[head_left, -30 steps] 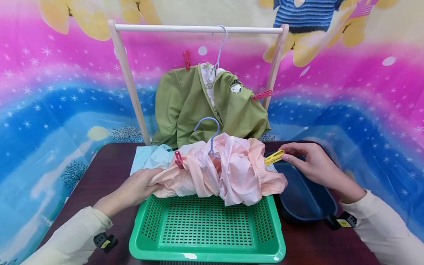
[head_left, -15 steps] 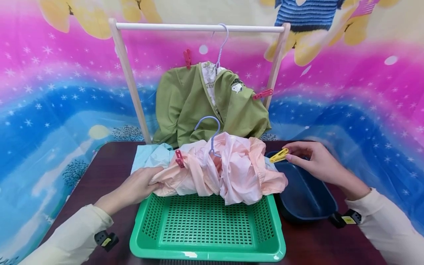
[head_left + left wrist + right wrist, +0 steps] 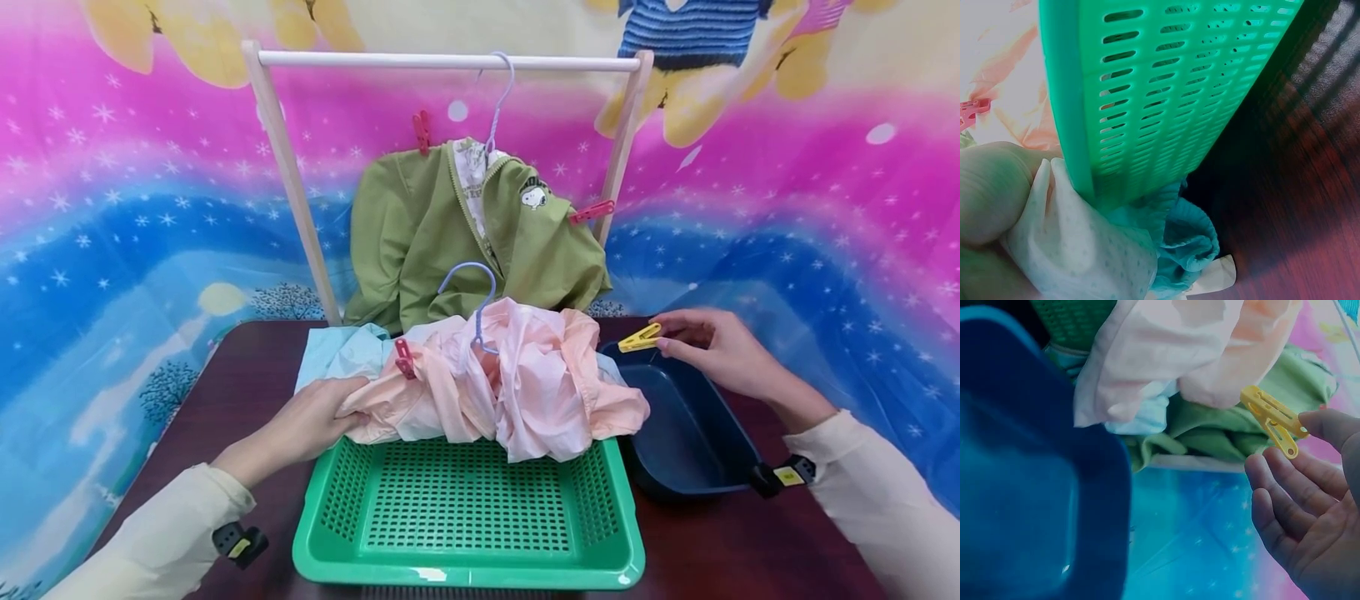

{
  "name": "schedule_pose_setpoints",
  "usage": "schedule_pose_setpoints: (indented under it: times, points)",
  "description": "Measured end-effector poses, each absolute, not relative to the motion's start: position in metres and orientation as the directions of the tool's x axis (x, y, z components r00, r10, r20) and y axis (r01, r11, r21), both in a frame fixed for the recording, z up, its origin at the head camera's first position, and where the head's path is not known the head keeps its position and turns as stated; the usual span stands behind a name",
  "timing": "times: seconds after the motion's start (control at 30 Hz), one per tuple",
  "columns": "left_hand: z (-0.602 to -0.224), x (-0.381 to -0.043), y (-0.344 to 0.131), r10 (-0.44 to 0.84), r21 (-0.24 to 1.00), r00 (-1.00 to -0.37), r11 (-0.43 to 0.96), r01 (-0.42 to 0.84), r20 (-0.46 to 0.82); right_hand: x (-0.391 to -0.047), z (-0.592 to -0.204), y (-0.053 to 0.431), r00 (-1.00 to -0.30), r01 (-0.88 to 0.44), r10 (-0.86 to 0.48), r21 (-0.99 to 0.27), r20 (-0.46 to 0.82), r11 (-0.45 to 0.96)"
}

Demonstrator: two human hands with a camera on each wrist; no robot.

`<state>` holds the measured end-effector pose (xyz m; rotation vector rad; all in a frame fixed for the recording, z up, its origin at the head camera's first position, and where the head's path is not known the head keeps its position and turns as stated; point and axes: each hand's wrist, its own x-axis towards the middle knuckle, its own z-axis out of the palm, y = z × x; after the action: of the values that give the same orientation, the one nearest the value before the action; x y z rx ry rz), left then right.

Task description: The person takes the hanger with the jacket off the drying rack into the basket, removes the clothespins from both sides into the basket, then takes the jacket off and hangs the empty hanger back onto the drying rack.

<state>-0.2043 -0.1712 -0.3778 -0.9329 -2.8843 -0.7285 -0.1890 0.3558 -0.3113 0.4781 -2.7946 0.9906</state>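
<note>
saw a dark reddish table [image 3: 247, 358] before a pink-and-blue printed backdrop [image 3: 112, 242]; on it, saw a green basket [image 3: 468, 575], a dark blue tub [image 3: 678, 425] just beside it on the right, and, behind, a rack [image 3: 375, 60] with a green jacket [image 3: 420, 225] hanging from it; found a crumpled pink garment [image 3: 540, 392] lying across the basket's far edge, with a red clothespin [image 3: 405, 358] clipped near its left end; found a yellow clothespin [image 3: 640, 337] at the fingertips of the right hand [image 3: 720, 346], near the tub's far edge and apart from the pink garment; saw it pinched between thumb and forefinger; saw the left hand [image 3: 315, 417] gripping the pink garment's left end.
</note>
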Motion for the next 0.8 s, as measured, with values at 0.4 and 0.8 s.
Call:
schedule_pose_setpoints:
  times: [0.4, 0.8]
  points:
    - [-0.379, -0.204, -0.171, 0.545, 0.425, -0.821, 0.711, 0.56, 0.17, -0.203, -0.332, 0.383, -0.939, -0.344, -0.274, -0.618, 0.208, 0.707]
    - [-0.379, -0.204, -0.171, 0.538, 0.407, -0.822, 0.719, 0.564, 0.187, -0.221, -0.349, 0.401, -0.961, -0.262, -0.262, -0.596, 0.088, 0.759]
